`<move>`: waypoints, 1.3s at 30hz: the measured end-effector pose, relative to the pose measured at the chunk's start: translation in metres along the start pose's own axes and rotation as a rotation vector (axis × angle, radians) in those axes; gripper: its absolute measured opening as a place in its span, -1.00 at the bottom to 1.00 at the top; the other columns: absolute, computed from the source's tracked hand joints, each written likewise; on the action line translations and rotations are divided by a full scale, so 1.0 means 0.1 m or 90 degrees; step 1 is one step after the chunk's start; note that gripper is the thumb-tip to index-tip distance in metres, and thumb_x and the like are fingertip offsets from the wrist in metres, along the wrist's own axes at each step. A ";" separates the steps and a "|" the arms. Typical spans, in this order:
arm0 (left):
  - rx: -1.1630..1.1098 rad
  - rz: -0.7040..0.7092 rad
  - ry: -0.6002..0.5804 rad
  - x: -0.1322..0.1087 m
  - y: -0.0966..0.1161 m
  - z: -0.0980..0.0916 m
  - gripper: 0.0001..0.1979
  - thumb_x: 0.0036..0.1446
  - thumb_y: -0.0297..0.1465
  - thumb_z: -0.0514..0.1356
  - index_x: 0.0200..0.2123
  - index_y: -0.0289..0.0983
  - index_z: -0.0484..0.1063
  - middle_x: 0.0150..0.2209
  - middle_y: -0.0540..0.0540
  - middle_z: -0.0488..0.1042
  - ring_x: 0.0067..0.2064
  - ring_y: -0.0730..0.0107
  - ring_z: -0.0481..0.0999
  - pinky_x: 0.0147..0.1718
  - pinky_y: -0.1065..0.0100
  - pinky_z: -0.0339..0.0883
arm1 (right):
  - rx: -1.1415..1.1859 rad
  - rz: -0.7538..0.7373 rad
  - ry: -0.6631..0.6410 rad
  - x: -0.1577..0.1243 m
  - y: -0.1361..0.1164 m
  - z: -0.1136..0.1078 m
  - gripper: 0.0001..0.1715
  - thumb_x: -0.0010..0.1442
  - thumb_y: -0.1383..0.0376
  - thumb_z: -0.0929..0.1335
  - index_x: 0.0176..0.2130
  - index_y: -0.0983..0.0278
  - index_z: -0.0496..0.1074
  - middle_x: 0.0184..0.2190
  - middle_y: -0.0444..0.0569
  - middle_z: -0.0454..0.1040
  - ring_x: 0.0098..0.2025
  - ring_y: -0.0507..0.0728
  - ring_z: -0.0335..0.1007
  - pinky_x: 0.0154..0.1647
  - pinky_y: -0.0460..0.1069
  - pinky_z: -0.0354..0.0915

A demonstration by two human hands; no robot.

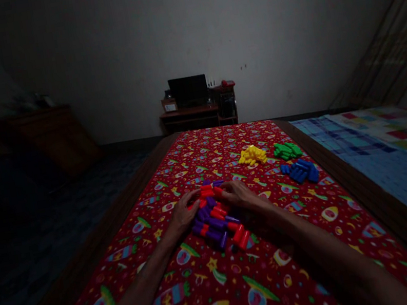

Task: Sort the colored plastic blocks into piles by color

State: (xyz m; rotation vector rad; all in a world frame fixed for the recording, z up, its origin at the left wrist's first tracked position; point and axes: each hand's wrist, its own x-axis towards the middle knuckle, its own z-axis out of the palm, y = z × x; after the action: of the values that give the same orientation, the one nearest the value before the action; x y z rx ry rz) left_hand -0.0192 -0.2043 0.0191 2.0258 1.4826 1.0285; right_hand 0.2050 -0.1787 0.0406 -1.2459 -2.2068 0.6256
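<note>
Nearest: red patterned cloth (pixel 213 302) over the table, bare forearms reaching in from both sides. Mixed pile next, red pieces (pixel 242 237) and purple pieces (pixel 215 222) jumbled together, mid-table in front of the person. Near end is loose, pieces lying at odd angles.

Hands are at the pile's far end, one per side. Left hand (pixel 184 212): fingers half curled, thumb toward the pile, against red at its left edge; a firm grip isn't confirmed, too dark. Right hand (pixel 238 193): fingers bent inward, tips at a red piece (pixel 218 191); pinched or only touched, unclear.

Step in hand, by judgement: two-handed handling of red pieces at the far end. Next move likely calls for a fingertip pinch on one piece without dragging its purple neighbours.

Farther right, apart from the mix: blue pile (pixel 300 171), then green pile (pixel 287 151), with yellow pile (pixel 252 155) to green's left. Beyond the table: desk (pixel 189 113) with dark monitor (pixel 188 90), against the wall.
</note>
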 end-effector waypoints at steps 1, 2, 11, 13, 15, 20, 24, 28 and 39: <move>0.009 -0.001 0.001 0.01 -0.01 0.00 -0.54 0.08 -0.21 0.05 -0.02 -0.32 0.44 -0.02 -0.23 0.51 -0.01 0.13 0.50 0.01 0.14 0.37 | 0.015 0.004 0.016 -0.04 0.07 -0.06 -0.66 0.15 0.30 0.22 -0.26 0.35 0.55 -0.45 -0.07 0.52 -0.43 0.06 0.36 -0.42 -0.10 0.16; 0.018 -0.003 0.002 0.02 -0.03 0.00 -0.53 0.08 -0.20 0.05 -0.03 -0.33 0.46 -0.03 -0.23 0.51 -0.01 0.13 0.50 0.01 0.14 0.36 | 0.025 0.014 0.036 -0.09 0.15 -0.13 -0.64 0.14 0.33 0.20 -0.27 0.36 0.55 -0.45 -0.06 0.52 -0.43 0.06 0.36 -0.42 -0.10 0.16; 0.051 -0.018 0.014 0.02 -0.05 -0.01 -0.59 0.10 -0.19 0.02 -0.13 -0.25 0.51 -0.05 -0.15 0.54 -0.03 0.15 0.51 0.01 0.18 0.36 | -0.065 0.162 0.199 -0.26 0.71 -0.62 -0.62 0.20 0.31 0.19 -0.18 0.37 0.53 -0.26 0.10 0.56 -0.20 0.17 0.44 -0.12 0.02 0.27; 0.050 -0.017 0.018 0.01 -0.06 -0.01 -0.59 0.10 -0.17 0.02 -0.13 -0.25 0.51 -0.06 -0.16 0.55 -0.03 0.15 0.51 0.01 0.18 0.36 | -0.035 0.101 0.166 -0.26 0.66 -0.57 -0.62 0.25 0.20 0.20 -0.14 0.32 0.51 -0.24 0.07 0.55 -0.20 0.16 0.44 -0.13 0.02 0.28; 0.050 -0.017 0.025 0.01 -0.08 0.00 -0.59 0.09 -0.16 0.03 -0.14 -0.23 0.52 -0.08 -0.15 0.55 -0.05 0.14 0.52 0.00 0.17 0.37 | -0.061 0.028 0.113 -0.27 0.57 -0.48 -0.65 0.22 0.17 0.27 -0.09 0.28 0.48 -0.16 0.08 0.52 -0.13 0.17 0.41 -0.10 0.03 0.27; 0.051 -0.017 0.017 0.01 -0.04 -0.02 -0.59 0.10 -0.16 0.03 -0.14 -0.23 0.52 -0.07 -0.14 0.55 -0.05 0.15 0.52 -0.01 0.18 0.38 | -0.156 -0.028 0.009 -0.30 0.55 -0.43 -0.76 0.14 0.39 0.29 -0.20 0.31 0.50 -0.20 0.10 0.51 -0.14 0.16 0.38 -0.11 -0.01 0.24; 0.036 -0.033 0.010 -0.01 -0.02 -0.02 -0.59 0.11 -0.16 0.04 -0.11 -0.24 0.50 -0.05 -0.15 0.54 -0.03 0.14 0.51 0.00 0.18 0.37 | -0.211 0.045 0.129 -0.32 0.79 -0.54 -0.55 0.05 0.48 0.26 -0.05 0.34 0.47 -0.08 0.16 0.49 -0.03 0.23 0.35 0.00 0.07 0.23; -0.031 -0.061 0.018 0.02 -0.06 -0.01 -0.48 0.13 -0.09 0.03 0.03 -0.28 0.40 -0.04 -0.19 0.54 -0.01 0.13 0.51 -0.01 0.16 0.38 | -0.232 0.065 0.187 -0.30 0.87 -0.55 -0.59 0.15 0.36 0.28 0.00 0.36 0.44 -0.08 0.22 0.49 -0.03 0.28 0.36 0.00 0.14 0.24; 0.084 -0.007 0.029 0.46 0.11 -0.01 -0.59 -0.01 -0.01 0.12 -0.38 -0.23 0.52 -0.33 -0.12 0.58 -0.22 0.12 0.55 -0.16 0.19 0.41 | -0.080 -0.140 0.110 -0.31 0.18 -0.33 -0.64 0.24 0.32 0.23 0.00 0.32 0.41 -0.12 0.16 0.51 -0.09 0.20 0.41 -0.06 0.06 0.28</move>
State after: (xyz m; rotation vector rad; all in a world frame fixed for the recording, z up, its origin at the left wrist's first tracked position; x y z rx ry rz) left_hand -0.0057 -0.1652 0.0423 2.0950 1.6222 1.0027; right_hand 0.2509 -0.1935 0.0479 -1.0538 -2.2240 0.2850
